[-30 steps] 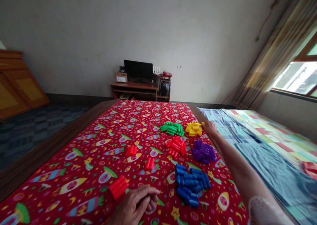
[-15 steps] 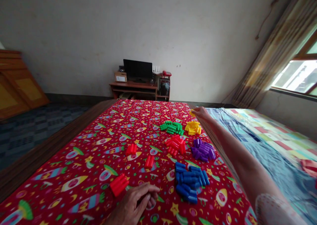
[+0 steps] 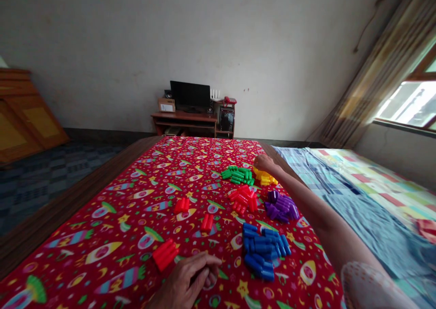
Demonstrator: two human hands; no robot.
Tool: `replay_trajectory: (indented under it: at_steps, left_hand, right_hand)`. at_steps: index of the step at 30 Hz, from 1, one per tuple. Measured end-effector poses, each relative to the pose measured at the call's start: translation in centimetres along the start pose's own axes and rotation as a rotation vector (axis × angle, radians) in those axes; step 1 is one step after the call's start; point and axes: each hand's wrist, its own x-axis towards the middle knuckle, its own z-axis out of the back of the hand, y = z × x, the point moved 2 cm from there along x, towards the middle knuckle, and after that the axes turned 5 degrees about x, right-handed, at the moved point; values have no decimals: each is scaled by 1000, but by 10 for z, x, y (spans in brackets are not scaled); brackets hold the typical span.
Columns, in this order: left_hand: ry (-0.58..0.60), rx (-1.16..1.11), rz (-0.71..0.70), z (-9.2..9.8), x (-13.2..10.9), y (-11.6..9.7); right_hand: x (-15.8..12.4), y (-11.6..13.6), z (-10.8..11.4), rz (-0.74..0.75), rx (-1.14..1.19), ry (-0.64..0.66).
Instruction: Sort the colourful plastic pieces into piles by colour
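My left hand (image 3: 192,275) rests on the tablecloth near the front, fingers loosely curled, the index finger stretched out, and no object visible in it. Just left of it lies a group of red ribbed plastic blocks (image 3: 165,254). On the far right side of the table, my right hand (image 3: 264,162) is over the back of a pile of yellow blocks (image 3: 266,178). Its fingers are closed on a yellow block, mostly hidden by the hand. Beside that pile lie green blocks (image 3: 237,175), with a red pile (image 3: 243,198) and purple blocks (image 3: 282,206) nearer.
Blue blocks (image 3: 264,250) lie right of my left hand. Two small red groups (image 3: 181,205) (image 3: 207,222) sit mid-table on the red patterned cloth (image 3: 112,227). A bed (image 3: 361,200) adjoins on the right; a desk (image 3: 184,117) with a monitor (image 3: 190,95) stands behind.
My right hand has moved left and slightly nearer, from beyond the yellow pile to over its back edge, carrying a yellow block. My left hand stays in place.
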Motion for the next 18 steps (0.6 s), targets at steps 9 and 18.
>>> replay_trajectory:
  at_steps: [9, 18]
  left_hand:
    - [-10, 22, 16, 1, 0, -4]
    - [-31, 28, -8, 1, 0, -6]
  right_hand:
    - [-5, -5, -1, 16, -96, 11]
    - [-3, 5, -1, 239, -96, 123]
